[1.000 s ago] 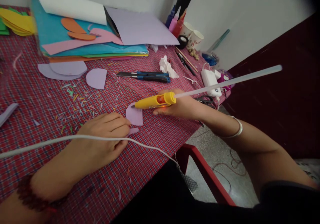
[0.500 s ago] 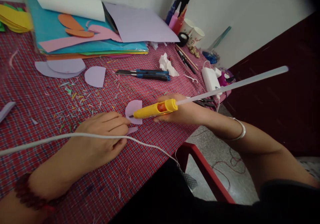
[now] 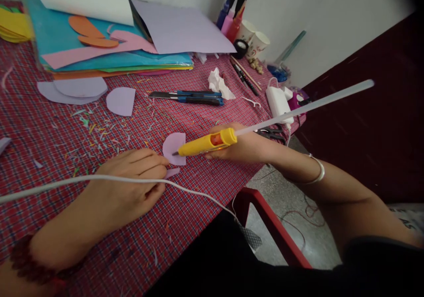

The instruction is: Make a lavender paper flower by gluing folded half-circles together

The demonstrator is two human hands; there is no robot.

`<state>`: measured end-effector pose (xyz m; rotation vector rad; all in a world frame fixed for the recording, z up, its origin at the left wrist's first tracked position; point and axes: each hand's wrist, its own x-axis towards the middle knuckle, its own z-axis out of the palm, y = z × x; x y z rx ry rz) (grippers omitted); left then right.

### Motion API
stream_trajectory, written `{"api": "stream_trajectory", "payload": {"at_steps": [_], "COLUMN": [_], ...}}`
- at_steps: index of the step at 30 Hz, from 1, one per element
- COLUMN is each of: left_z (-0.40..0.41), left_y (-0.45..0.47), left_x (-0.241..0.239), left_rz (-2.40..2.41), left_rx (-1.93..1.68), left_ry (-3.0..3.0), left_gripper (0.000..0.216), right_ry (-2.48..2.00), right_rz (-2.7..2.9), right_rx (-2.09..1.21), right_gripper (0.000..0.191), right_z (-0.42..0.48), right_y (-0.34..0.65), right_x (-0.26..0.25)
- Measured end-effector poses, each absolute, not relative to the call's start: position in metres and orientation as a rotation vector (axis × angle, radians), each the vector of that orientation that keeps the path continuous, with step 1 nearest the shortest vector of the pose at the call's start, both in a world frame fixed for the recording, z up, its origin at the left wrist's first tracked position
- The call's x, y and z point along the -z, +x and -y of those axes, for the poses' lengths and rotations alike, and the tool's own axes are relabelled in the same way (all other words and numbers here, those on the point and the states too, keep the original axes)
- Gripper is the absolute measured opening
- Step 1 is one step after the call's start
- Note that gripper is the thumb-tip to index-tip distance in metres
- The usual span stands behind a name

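My right hand [image 3: 228, 149] is wrapped round a yellow hot glue gun [image 3: 207, 142], a long translucent glue stick [image 3: 308, 107] standing out of its back end. The nozzle is over a small purple paper piece [image 3: 170, 143] with one rounded side, lying on the table; whether it touches cannot be made out. My left hand [image 3: 135, 178] rests on the table, fingers together and curled, fingertips at the lower left edge of that piece. Beside its index finger a narrow purple paper strip [image 3: 172, 172] shows. A white cord [image 3: 109, 178] passes over the back of this hand.
Two utility knives [image 3: 198, 97], a crumpled tissue [image 3: 219, 84] and more purple cutouts [image 3: 121, 101] lie beyond my hands. Coloured sheets [image 3: 76, 61] are stacked at the back. Scissors [image 3: 271, 133] and a white power strip [image 3: 278, 103] are near my right arm. Paper scraps litter the checked cloth.
The glue gun's nozzle has shifted slightly to the right over the purple piece, away from my left fingertips. The whole view has drifted a little; my left hand keeps its place by the paper.
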<state>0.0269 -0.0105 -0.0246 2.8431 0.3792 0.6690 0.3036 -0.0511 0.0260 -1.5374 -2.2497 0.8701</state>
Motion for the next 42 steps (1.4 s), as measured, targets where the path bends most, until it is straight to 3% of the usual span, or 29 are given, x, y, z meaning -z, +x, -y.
{"api": "stream_trajectory", "payload": {"at_steps": [15,23,29,32,36,42], "left_z": [0.011,-0.001,-0.007,-0.004,0.007,0.022], "left_y": [0.028,0.014,-0.001,-0.005,-0.003,0.009], "left_x": [0.024,-0.003,-0.011,-0.003,0.005,-0.007], "left_rz": [-0.367,-0.521,-0.878,-0.772,-1.020,-1.275], "left_rx": [-0.656,-0.839,-1.050,-0.990,-1.177,-0.862], "left_ry": [2.856,2.616,3.101,3.159,2.621,1.642], "left_gripper": [0.013,0.017,0.030,0.034,0.031,0.033], "right_ry": [-1.615,-1.338,-1.240,-1.133,-1.034,-1.076], "right_rz": [2.095,1.597,1.281,1.308,1.336,1.250], "right_rx": [-0.838,-1.239,-1.516,-1.611,-1.678,-1.619], "right_gripper": [0.029,0.029,0.021,0.017,0.011,0.013], "right_z": [0.048,0.028,-0.007,-0.017,-0.018,-0.017], "right_y": [0.321,0.320,0.300,0.293,0.290,0.300], "right_x": [-0.010,-0.023,-0.016,-0.008,0.000,-0.004]}}
